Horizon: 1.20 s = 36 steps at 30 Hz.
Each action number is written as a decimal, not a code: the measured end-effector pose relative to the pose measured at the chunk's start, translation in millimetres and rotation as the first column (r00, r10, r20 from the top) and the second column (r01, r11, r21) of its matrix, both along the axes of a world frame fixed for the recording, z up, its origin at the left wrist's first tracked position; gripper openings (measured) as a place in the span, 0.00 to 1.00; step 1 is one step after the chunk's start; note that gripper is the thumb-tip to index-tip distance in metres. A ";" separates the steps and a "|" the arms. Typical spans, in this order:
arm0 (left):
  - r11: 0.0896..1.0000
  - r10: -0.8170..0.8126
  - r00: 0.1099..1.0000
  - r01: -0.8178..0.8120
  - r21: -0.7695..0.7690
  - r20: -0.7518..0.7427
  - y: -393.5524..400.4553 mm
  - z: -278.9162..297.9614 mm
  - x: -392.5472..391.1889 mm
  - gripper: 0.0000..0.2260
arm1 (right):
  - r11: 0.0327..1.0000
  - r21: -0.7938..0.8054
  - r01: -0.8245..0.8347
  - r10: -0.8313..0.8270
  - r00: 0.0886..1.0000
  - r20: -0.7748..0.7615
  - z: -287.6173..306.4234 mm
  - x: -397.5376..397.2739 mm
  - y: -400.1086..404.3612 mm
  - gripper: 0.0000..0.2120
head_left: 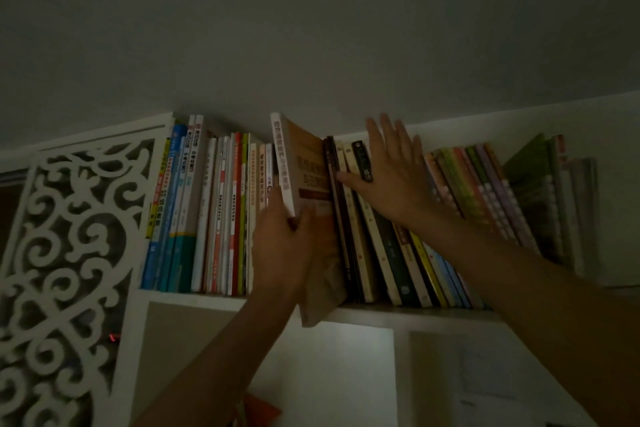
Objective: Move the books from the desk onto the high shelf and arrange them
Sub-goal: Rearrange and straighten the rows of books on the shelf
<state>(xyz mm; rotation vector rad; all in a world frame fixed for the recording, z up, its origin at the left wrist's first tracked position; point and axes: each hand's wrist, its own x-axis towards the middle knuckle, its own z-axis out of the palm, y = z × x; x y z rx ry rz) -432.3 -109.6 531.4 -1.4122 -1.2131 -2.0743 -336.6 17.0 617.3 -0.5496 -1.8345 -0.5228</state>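
Left hand [282, 246] gripping tan book [310, 177], part-way in on high shelf [381, 314]; right hand [389, 173] flat, fingers spread, pressing leaning books [391, 253] right.

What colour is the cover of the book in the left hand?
Tan brown cover with a white spine, gripped by the left hand; head view.

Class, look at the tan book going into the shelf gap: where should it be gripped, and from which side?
Probably grip the tan book at its lower spine end, from below and in front, as the left hand does: that end juts out past the shelf edge, while neighbouring books hem in the rest.
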 end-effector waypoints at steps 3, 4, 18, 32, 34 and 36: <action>0.984 -0.172 0.979 0.177 -0.034 0.109 2.2 -17.5 10.9 0.16 | 0.996 -0.039 0.080 -0.084 0.989 -0.124 -32.7 19.6 6.7 0.42; 0.981 -0.186 0.975 0.192 -0.036 0.124 3.5 -21.5 13.5 0.17 | 0.994 -0.044 0.101 -0.107 0.981 -0.161 -42.6 25.4 7.5 0.41; 0.997 0.027 0.999 -0.029 0.065 0.031 -57.4 -27.6 29.4 0.19 | 0.972 -0.125 0.197 -0.208 0.975 -0.078 -76.7 34.7 0.4 0.49; 0.999 -0.011 0.998 0.009 0.052 0.055 -45.6 -27.4 57.4 0.19 | 0.980 -0.007 0.197 -0.197 0.980 -0.024 -72.0 35.1 8.7 0.45; 0.999 -0.029 0.997 0.027 0.037 0.070 -37.5 -26.0 58.8 0.19 | 0.983 0.017 0.183 -0.182 0.982 -0.049 -72.8 36.7 10.5 0.44; 1.000 -0.018 0.997 0.017 0.023 0.069 -28.2 -21.1 61.6 0.19 | 0.984 0.041 0.171 -0.168 0.984 -0.061 -73.4 35.4 13.8 0.42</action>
